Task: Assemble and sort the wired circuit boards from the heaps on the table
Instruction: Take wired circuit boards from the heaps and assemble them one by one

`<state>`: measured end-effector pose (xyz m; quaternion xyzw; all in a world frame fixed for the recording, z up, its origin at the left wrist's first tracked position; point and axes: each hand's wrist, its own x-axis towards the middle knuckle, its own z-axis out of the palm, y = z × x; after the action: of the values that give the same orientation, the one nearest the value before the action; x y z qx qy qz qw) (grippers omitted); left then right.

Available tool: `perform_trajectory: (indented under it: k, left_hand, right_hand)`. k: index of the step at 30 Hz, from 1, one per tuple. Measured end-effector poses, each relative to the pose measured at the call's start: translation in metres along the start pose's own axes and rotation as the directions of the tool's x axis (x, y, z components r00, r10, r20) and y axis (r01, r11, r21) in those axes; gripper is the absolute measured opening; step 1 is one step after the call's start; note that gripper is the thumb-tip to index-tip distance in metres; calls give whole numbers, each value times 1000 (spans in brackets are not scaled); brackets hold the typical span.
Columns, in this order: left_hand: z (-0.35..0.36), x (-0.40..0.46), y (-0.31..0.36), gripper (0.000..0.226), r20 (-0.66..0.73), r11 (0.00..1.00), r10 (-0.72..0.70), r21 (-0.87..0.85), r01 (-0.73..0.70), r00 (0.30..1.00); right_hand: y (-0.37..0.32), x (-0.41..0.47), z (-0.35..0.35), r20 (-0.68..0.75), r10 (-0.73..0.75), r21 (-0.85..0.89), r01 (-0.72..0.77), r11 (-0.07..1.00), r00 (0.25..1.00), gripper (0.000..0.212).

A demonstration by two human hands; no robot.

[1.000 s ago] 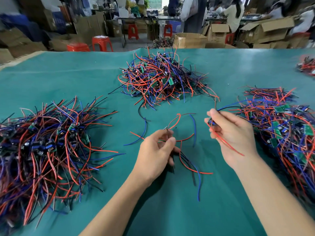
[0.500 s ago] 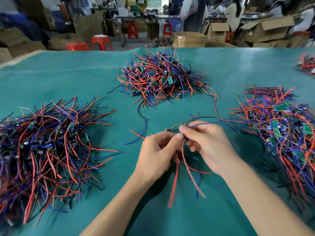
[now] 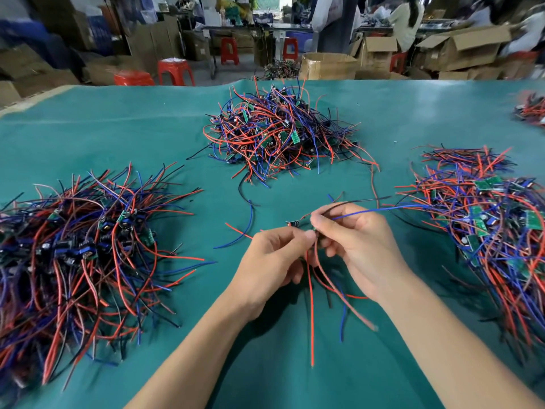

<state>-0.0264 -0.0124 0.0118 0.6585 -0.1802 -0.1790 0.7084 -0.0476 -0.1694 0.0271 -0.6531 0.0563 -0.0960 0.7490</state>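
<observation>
Boards, wired: left grip [image 3: 274,258] and right grip [image 3: 354,243] both pinch one board [image 3: 309,230]. I judge it light, leads floppy; hold by board edges.

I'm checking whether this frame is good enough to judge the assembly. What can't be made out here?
Head view only:
- The joint between the two pieces: covered by the fingertips of the left hand and right hand.
- Markings on the small boards in the right heap: too small.
- The left heap: cut off by the left edge.
- A further heap at the far right: cut by the edge, blurred.
</observation>
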Motion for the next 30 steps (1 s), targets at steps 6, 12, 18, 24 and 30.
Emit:
perform_trajectory:
  k: [6, 12, 18, 24, 30]
  left_hand:
    - [-3, 1, 0, 19, 6, 995, -28, -95, 29, 1000]
    - [-4, 2, -1, 21, -3, 991, -14, -131, 13, 1000]
    - [-4, 2, -2, 19, -47, 987, 4, -162, -11, 999]
    - [-4, 3, -4, 18, -97, 986, 26, -162, -42, 995]
    - [-4, 4, -6, 7, -122, 988, 38, -143, -55, 992]
  right_hand:
    - [-4, 3, -1, 40, 108, 211, -114, 971, 993, 11]
    - [-6, 4, -4, 48, 116, 276, -125, 953, 992, 15]
    - [-4, 4, -8, 111, 61, 258, -88, 962, 992, 23]
    - [-2, 4, -7, 155, 28, 181, -57, 982, 987, 47]
    - [-1, 2, -7, 101, -26, 82, 18, 997, 995, 25]
